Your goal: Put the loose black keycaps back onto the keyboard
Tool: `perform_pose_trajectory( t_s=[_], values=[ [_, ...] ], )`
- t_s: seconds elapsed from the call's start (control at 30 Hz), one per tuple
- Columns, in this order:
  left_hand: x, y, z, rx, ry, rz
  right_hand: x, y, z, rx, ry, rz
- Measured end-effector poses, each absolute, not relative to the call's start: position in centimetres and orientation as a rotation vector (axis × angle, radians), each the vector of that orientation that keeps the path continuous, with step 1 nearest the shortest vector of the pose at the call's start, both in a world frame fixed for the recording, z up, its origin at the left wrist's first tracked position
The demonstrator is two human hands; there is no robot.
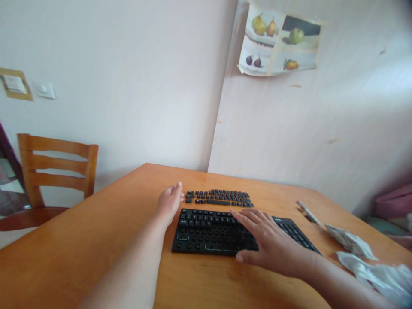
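Observation:
A black keyboard (196, 244) lies on the wooden table, with many keycaps off and its lower rows of key posts bare. My right hand (262, 234) rests over its middle and right part, fingers stretched out, hiding some of the keys. Behind the keyboard, loose black keycaps (222, 196) are laid out in rows, with the long space bar (218, 202) in the front row. My left hand (170, 201) is at the left end of these rows, held on edge, its fingers partly hidden. Nothing shows in it.
On the right lie pens (309, 212), a crumpled packet (349, 240) and white tissue (383, 270). A wooden chair (59, 165) stands left of the table (106, 240). The wall behind carries a fruit picture (280, 43) and switches (45, 90).

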State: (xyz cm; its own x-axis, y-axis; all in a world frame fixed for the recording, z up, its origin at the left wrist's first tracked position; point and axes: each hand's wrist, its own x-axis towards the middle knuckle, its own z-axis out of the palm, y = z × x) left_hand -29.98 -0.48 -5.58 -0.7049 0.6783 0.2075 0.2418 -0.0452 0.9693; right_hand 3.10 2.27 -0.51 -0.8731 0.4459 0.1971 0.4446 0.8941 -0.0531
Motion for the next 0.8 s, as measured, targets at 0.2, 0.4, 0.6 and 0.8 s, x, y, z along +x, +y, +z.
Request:
perform_pose_trajectory(
  t_s=[0.2,0.4,0.6,0.8],
  values=[
    [-29.6,-1.2,-4.6,1.172,1.99,1.63,6.2,5.3,-2.7,-0.744,-2.93,0.082],
    [-29.3,-1.8,-4.0,1.288,2.044,1.426,6.4,6.9,-2.5,-0.804,-2.992,0.234],
    [-29.4,-1.9,-3.8,1.292,2.065,1.372,5.7,6.5,-1.9,-0.826,-2.989,0.302],
    [-29.8,-2.1,-3.5,1.292,2.131,1.379,4.5,6.8,-1.7,-0.819,-2.973,0.269]
  ],
)
